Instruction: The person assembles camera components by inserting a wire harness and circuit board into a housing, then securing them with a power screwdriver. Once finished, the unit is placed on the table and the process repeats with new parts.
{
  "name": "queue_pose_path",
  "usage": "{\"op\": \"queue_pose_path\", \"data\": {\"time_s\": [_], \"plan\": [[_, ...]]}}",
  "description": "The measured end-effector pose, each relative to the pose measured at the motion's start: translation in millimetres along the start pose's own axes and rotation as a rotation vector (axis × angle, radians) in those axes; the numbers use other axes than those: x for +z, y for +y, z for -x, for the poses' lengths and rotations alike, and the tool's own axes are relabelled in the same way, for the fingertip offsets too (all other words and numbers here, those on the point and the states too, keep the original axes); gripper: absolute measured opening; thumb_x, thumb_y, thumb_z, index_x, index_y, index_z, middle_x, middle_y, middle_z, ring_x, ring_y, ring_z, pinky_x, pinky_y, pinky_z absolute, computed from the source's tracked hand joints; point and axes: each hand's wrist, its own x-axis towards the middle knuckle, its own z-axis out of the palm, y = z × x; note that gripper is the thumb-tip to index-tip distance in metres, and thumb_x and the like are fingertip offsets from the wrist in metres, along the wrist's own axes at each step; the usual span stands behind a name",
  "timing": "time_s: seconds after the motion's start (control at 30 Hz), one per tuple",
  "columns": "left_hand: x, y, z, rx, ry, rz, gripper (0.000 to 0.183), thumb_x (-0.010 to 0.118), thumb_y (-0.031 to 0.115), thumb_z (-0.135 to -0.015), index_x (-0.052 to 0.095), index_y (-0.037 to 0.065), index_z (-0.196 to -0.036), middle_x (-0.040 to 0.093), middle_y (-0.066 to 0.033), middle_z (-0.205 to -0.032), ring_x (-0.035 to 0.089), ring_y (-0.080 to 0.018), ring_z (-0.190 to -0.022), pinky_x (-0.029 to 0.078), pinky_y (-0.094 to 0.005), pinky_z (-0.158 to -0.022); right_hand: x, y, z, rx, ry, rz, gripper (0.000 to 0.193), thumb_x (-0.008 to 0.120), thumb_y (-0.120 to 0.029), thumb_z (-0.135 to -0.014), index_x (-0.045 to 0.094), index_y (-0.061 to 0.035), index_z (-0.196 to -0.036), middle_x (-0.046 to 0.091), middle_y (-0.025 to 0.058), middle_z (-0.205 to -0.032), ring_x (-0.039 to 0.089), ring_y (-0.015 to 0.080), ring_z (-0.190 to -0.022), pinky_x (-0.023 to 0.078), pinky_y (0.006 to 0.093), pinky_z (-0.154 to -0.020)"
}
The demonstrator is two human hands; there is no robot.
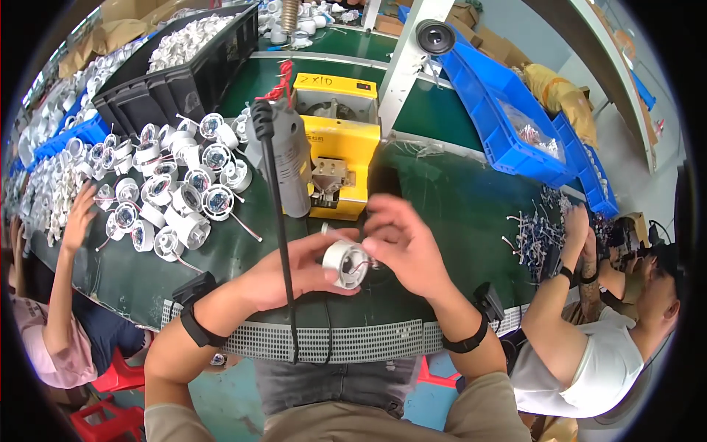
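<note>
A round white plastic housing (337,261) rests in my left hand (294,271), its thumb and fingers wrapped around the rim. Its open side is turned to the right, and thin reddish wires show in it. My right hand (406,250) is at that open side with fingers curled and thumb close to the wires; blur hides what its fingertips pinch. Just beyond my hands stands a yellow machine (345,140) with a metal mechanism at its front. Beside it, a grey cylindrical power tool (293,173) hangs, and its black cable (278,214) runs down in front of my left hand.
Several white housings with wires and circuit boards (188,195) are heaped at left near a black crate (173,85). Blue bins (508,151) stand at right, above a pile of wired parts (534,236). One person's hand (79,214) is at left; another person (589,353) works at right.
</note>
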Motion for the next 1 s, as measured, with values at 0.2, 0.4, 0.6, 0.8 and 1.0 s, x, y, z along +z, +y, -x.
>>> {"op": "queue_pose_path", "data": {"time_s": [0.2,0.4,0.6,0.8,1.0], "plan": [[-9,-5,2,0.030,0.078,-0.056,0.056,0.064,-0.007,-0.079,0.041,0.002,-0.129,0.050,-0.0136,-0.127,0.053,-0.0266,-0.117,0.048,-0.0486,-0.099,0,-5,2,-0.003,-0.155,0.002,0.029,0.067,-0.003,-0.086,0.059,0.0006,-0.114,0.063,0.0060,-0.089,0.060,0.0108,-0.076,0.049,0.0248,-0.068],[-8,-4,4,0.005,0.142,0.083,0.029,0.060,0.001,-0.088,0.045,0.008,-0.111,0.050,-0.0134,-0.127,0.055,-0.0279,-0.115,0.054,-0.0525,-0.089,-3,-8,5,-0.166,-0.122,0.346,0.015,0.068,-0.004,-0.082,0.065,-0.0008,-0.097,0.062,0.0066,-0.088,0.059,0.0161,-0.076,0.047,0.0278,-0.069],[-12,-7,2,0.009,0.188,0.119,0.024,0.054,0.029,-0.095,0.047,0.009,-0.107,0.054,-0.0168,-0.125,0.060,-0.0331,-0.108,0.057,-0.0546,-0.078,-7,-3,5,-0.327,-0.168,0.214,0.006,0.066,-0.005,-0.081,0.061,-0.0014,-0.082,0.053,0.0077,-0.093,0.054,0.0182,-0.085,0.043,0.0299,-0.075],[-6,-5,2,-0.007,0.225,0.105,0.041,0.051,0.031,-0.095,0.045,0.004,-0.126,0.056,-0.0166,-0.123,0.061,-0.0308,-0.107,0.057,-0.0520,-0.080,1,-4,8,-0.262,-0.118,0.287,0.008,0.066,-0.006,-0.079,0.060,-0.0009,-0.080,0.051,0.0079,-0.096,0.052,0.0189,-0.089,0.042,0.0310,-0.077],[-10,-5,2,-0.001,0.130,0.113,0.051,0.043,0.028,-0.100,0.036,-0.004,-0.139,0.055,-0.0152,-0.126,0.059,-0.0281,-0.112,0.052,-0.0514,-0.091,7,-3,8,-0.255,-0.138,0.243,0.007,0.065,-0.006,-0.080,0.061,-0.0006,-0.080,0.051,0.0077,-0.096,0.053,0.0185,-0.088,0.042,0.0305,-0.077]]}}
